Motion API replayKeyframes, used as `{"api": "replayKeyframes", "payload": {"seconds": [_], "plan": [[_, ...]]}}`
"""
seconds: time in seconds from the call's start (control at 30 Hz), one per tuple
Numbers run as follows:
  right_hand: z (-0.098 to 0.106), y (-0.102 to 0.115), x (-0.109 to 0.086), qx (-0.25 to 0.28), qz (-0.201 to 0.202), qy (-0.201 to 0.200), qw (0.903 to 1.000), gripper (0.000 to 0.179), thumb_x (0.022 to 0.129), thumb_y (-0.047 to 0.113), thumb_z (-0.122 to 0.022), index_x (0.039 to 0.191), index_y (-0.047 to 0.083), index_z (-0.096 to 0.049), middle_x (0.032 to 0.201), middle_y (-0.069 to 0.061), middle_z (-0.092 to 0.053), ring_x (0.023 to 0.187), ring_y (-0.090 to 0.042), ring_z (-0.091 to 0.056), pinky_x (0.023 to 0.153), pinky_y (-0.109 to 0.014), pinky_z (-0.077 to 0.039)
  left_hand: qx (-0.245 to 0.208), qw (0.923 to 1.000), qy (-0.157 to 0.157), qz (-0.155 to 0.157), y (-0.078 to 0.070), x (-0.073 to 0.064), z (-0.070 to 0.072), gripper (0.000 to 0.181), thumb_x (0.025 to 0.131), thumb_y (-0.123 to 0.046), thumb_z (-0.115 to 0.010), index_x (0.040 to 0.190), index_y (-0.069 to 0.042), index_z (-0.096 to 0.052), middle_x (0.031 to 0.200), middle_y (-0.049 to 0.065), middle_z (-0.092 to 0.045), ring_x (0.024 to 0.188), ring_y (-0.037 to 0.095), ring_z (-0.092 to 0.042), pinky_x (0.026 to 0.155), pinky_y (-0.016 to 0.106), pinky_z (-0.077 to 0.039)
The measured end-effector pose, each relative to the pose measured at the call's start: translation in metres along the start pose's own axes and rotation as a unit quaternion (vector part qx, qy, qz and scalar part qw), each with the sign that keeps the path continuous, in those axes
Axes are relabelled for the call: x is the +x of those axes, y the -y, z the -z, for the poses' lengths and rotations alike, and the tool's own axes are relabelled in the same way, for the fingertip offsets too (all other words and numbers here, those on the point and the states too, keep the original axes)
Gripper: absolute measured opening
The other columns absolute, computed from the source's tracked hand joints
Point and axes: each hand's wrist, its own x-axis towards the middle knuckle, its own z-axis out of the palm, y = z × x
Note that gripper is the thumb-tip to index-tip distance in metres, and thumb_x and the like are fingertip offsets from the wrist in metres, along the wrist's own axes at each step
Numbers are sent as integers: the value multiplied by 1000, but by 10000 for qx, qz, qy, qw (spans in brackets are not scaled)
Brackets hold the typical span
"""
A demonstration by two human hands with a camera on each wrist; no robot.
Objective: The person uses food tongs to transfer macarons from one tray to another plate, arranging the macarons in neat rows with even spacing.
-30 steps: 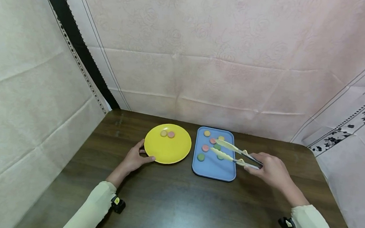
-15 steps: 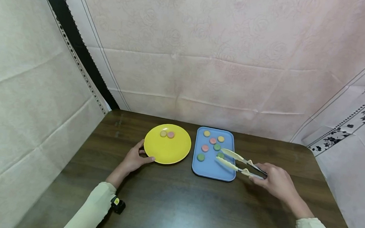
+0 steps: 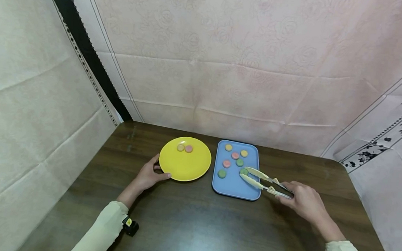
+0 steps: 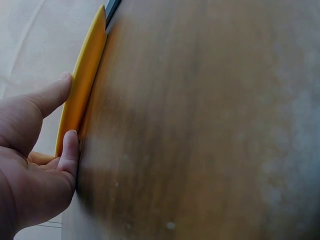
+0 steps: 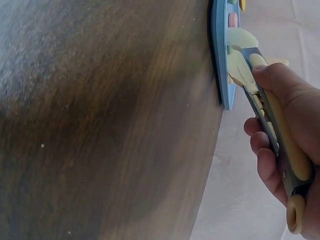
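Note:
My left hand (image 3: 149, 173) grips the near left rim of a yellow plate (image 3: 184, 167), thumb on the upper side and fingers beneath, as the left wrist view shows. A yellow and a pink macaron-like disc (image 3: 189, 148) lie together near the plate's far rim. My right hand (image 3: 302, 198) holds kitchen tongs (image 3: 252, 182) with cream tips and metal arms. In the right wrist view its thumb presses along one arm while the fingers curl round the other. The parted tips reach over a blue tray (image 3: 233, 190), on either side of a green disc (image 3: 243, 171).
Several more yellow, pink and green discs (image 3: 221, 174) are spread over the tray. Plate and tray stand side by side near the back edge of a dark wooden table (image 3: 180, 221). A pale patterned cloth (image 3: 225, 84) hangs behind, with more cloth at both sides.
My right hand has drawn the tongs back toward the near right, from the tray's middle to the green disc near its right edge. The tips have come closer together. My left hand stays on the plate.

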Motion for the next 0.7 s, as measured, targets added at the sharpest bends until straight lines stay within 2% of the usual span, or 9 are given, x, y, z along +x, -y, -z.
{"api": "replayKeyframes", "payload": {"seconds": [0.3, 0.53, 0.7], "plan": [[-1, -1, 2, 26, -11, 61, 10000, 40, 83, 32, -85, 111, 5, -77, 94, -2, -73, 64, -9, -49, 54, -34, -42, 16, 10000, -13, 27, -1, 0, 1, 104, 86, -24, -85, 163, -6, -18, 158, 18, -38, 127, 35, -54, 81, 32, -56], [-2, 0, 4, 165, 54, -259, 9995, 40, 84, 31, -85, 112, 4, -77, 94, -4, -73, 66, -10, -54, 56, -35, -45, -1, 10000, 9, -4, 0, -1, 1, 103, 87, -24, -85, 164, -7, -18, 158, 17, -37, 127, 34, -54, 81, 33, -56], [-2, 8, 15, 396, 58, -436, 9982, 42, 84, 33, -85, 113, 4, -77, 96, -7, -73, 69, -12, -57, 58, -33, -45, -27, 10000, 10, -55, 0, 0, 1, 102, 87, -23, -85, 164, -8, -20, 158, 16, -38, 127, 34, -53, 80, 32, -56]]}}
